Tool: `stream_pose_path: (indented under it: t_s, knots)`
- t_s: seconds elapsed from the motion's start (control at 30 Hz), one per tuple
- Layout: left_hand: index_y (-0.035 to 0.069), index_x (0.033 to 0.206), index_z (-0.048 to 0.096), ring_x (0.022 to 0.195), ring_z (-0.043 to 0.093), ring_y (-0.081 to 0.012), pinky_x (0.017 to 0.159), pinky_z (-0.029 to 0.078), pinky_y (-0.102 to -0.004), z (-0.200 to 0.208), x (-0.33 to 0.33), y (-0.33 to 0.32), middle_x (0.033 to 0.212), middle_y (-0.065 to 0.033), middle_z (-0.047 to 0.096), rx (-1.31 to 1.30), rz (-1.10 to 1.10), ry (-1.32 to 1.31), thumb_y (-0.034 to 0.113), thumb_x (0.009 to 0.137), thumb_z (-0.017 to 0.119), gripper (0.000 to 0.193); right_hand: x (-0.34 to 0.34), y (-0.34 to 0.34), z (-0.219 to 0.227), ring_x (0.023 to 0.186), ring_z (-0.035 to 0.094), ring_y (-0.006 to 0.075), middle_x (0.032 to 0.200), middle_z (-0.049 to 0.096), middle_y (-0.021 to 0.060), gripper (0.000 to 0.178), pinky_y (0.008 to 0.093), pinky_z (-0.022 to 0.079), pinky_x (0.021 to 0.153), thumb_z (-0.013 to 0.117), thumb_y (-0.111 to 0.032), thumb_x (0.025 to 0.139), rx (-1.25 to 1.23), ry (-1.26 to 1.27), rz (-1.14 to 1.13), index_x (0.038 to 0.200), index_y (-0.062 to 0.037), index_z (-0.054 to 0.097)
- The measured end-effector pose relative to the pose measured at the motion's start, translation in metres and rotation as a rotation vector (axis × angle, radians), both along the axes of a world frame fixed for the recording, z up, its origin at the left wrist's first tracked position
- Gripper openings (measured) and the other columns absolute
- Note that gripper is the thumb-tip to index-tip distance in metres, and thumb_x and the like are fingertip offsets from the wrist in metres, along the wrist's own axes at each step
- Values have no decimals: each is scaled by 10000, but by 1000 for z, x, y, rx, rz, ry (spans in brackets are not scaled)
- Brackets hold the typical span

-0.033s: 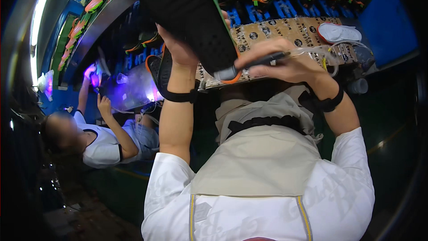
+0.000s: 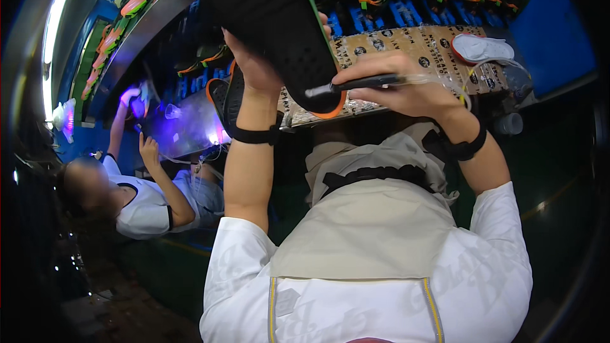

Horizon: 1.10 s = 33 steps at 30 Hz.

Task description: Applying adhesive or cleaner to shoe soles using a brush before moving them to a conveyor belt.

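My left hand [image 2: 254, 67] grips a long black shoe sole [image 2: 279, 32] with an orange and green edge. Its fingers wrap behind the sole, and the tips show at the far right edge. In my right hand [image 2: 406, 86] is a dark-handled brush [image 2: 368, 81], with a clear tube running back from it. The brush's pale tip lies on the sole's near end, just inside the orange rim. Beside my left wrist rests a second black sole [image 2: 219, 95] with an orange edge.
Patterned brown cardboard [image 2: 432, 51] covers the bench, with a white shoe [image 2: 483, 49] at its right end. Blue racks [image 2: 406, 16] with dark shoes stand behind. Left, a co-worker [image 2: 146, 197] works under purple light. Shoes line a conveyor [image 2: 136, 3]. A clear cup [image 2: 508, 124] sits right.
The brush tip has moved a little up and left, from the orange rim onto the black face of the sole. My left hand keeps its hold almost unmoved.
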<state>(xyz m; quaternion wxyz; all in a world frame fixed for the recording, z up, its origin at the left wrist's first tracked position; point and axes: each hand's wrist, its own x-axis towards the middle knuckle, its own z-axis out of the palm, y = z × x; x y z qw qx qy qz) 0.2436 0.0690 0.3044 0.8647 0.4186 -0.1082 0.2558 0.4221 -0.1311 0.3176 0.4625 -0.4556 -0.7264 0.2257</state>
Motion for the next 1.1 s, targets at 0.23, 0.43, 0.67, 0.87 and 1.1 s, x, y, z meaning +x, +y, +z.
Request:
stream_pose_path:
  t_s: [0.23, 0.43, 0.67, 0.87, 1.1]
  knots:
    - [15, 1578, 414, 1298, 636, -328, 1103, 535, -459, 26, 28, 3, 1484, -211, 579, 216, 197, 182, 771, 1008, 379, 947, 12, -3, 6, 874, 684, 307, 924, 724, 114, 317, 413, 536, 786, 810, -65, 874, -2, -19, 226, 1188, -98, 784]
    - [68, 1436, 628, 1141, 693, -159, 970, 563, -291, 29, 39, 5, 1300, -90, 719, 359, 123, 442, 636, 1099, 395, 700, 9, 3, 6, 919, 702, 302, 982, 756, 113, 310, 407, 543, 832, 803, -130, 894, 33, -277, 216, 1199, -82, 775]
    - [30, 1363, 685, 1141, 667, -162, 1000, 533, -294, 36, 54, -3, 1243, -96, 736, 427, 71, 673, 660, 1077, 440, 734, 5, 6, 6, 949, 690, 300, 1000, 755, 73, 313, 407, 538, 860, 824, -145, 870, 60, -369, 119, 1178, -102, 786]
    - [7, 1290, 735, 1072, 679, -186, 982, 525, -304, 48, 55, -12, 1212, -121, 746, 572, 188, 838, 690, 1052, 473, 769, 4, 8, 14, 948, 664, 279, 992, 727, 66, 313, 423, 492, 931, 799, -147, 887, 13, -501, 49, 1197, -112, 778]
    - [13, 1362, 680, 1165, 687, -200, 1042, 530, -331, 22, 29, 13, 1266, -114, 735, 356, 432, 717, 688, 1078, 378, 792, 10, 2, 11, 949, 661, 284, 970, 736, 70, 255, 410, 484, 905, 810, -149, 881, -15, -330, 237, 1129, -94, 785]
